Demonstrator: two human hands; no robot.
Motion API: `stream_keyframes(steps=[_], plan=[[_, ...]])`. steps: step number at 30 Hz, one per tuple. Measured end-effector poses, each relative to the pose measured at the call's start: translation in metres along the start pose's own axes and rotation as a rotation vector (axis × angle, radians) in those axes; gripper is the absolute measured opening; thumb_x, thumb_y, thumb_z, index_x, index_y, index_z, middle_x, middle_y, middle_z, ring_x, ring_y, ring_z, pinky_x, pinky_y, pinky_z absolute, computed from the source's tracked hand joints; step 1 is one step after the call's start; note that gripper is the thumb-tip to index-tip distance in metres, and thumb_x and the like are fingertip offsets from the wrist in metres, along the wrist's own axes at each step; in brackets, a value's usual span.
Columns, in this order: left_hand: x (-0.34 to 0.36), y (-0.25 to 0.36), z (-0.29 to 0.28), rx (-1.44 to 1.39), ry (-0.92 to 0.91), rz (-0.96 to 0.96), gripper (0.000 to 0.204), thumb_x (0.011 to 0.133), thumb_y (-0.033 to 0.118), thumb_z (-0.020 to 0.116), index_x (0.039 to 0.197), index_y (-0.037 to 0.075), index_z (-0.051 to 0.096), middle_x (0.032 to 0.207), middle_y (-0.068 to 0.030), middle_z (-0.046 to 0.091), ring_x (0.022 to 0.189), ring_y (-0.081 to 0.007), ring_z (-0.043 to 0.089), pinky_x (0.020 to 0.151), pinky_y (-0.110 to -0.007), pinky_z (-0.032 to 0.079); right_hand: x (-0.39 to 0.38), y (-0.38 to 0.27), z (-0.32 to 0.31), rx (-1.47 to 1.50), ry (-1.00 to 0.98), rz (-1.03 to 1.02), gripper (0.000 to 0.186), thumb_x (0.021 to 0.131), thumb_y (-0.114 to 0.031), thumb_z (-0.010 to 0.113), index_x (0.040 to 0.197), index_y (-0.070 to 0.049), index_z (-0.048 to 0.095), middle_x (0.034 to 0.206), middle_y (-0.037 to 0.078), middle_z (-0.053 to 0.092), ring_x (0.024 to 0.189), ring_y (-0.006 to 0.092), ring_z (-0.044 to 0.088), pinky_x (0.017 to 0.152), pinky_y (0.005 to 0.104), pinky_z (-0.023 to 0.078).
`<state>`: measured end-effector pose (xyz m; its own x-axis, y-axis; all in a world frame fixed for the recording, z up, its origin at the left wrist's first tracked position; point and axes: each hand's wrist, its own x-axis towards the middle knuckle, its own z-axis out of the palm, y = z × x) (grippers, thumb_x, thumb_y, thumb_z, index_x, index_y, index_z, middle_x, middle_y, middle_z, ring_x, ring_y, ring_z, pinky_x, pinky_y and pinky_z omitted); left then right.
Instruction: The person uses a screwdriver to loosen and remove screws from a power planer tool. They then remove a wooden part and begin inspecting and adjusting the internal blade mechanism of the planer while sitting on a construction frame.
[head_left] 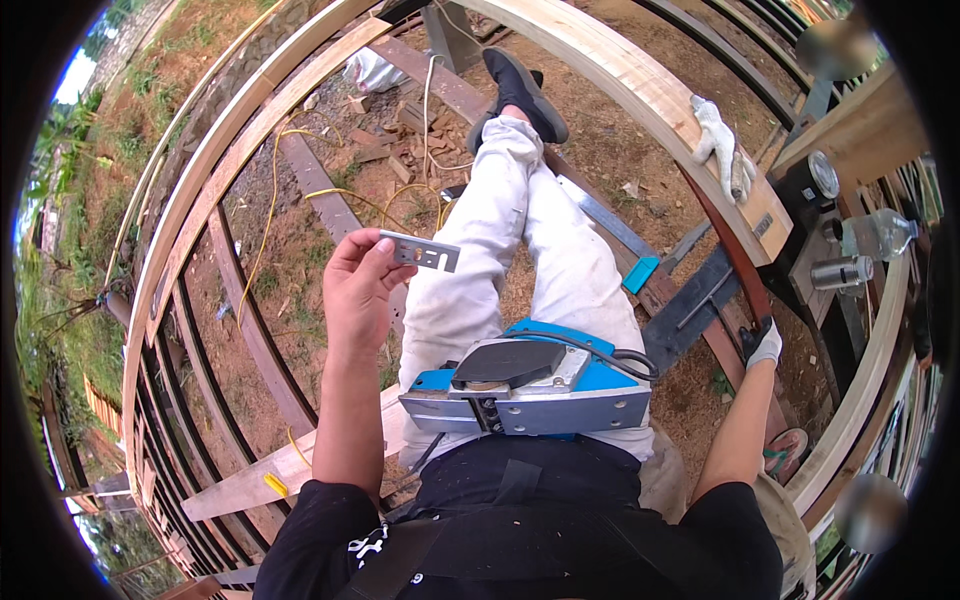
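My left hand (pixel 358 275) is closed, pinching a flat, slotted metal plate (pixel 425 252) between thumb and fingers. The plate is held out in front of my left thigh. Across my lap rests a blue electric hand planer (pixel 525 380), lying on its side with its silvery sole toward me and a dark cord at its right end. My right hand (pixel 766 343), in a white glove with dark fingers, is at the lower end of a reddish-brown rail (pixel 738 262). Its fingers are small and partly hidden, so its grip is unclear.
A white work glove (pixel 713 140) lies on a thick timber board (pixel 640 85). A clear bottle (pixel 885 235) and a metal can (pixel 842 272) stand at the right. Yellow cord (pixel 270 210) trails among metal bars at the left. Another person's sandalled foot (pixel 787 452) is near my right arm.
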<state>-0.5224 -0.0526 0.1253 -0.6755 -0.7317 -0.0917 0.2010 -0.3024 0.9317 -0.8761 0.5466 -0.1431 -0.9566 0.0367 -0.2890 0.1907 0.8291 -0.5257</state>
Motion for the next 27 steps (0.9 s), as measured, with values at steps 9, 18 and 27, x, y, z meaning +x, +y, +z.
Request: stream_keyframes(steps=[9,18,27], plan=[[-0.021,0.002,0.023,-0.087,-0.033,-0.047,0.021,0.093,0.004,0.061,0.114,-0.001,0.059,0.1,-0.0117,0.068,0.091,-0.0213,0.069,0.082,-0.04,0.059,-0.053,-0.105,-0.023,0.876,0.501,0.215,0.032,0.097,-0.024,0.058,0.123,-0.004,0.058,0.109,0.009,0.062,0.081,0.0221,0.065,0.074,0.0341,0.054],[-0.036,0.011,0.031,-0.108,-0.195,0.097,0.017,0.091,-0.002,0.062,0.108,0.0,0.063,0.103,-0.0151,0.068,0.1,-0.0291,0.069,0.089,-0.046,0.058,-0.242,-0.388,-0.043,0.815,-0.665,-0.756,0.054,0.087,-0.009,0.061,0.137,0.005,0.049,0.112,0.014,0.066,0.091,0.0157,0.066,0.084,0.0288,0.053],[-0.051,0.014,0.041,-0.107,-0.249,0.051,0.015,0.09,0.0,0.065,0.104,-0.002,0.06,0.102,-0.0166,0.067,0.102,-0.0324,0.069,0.088,-0.044,0.059,-0.293,-0.448,-0.017,0.301,-0.608,-1.288,0.037,0.083,-0.012,0.066,0.116,0.005,0.065,0.096,0.013,0.072,0.088,0.0182,0.07,0.083,0.0314,0.053]])
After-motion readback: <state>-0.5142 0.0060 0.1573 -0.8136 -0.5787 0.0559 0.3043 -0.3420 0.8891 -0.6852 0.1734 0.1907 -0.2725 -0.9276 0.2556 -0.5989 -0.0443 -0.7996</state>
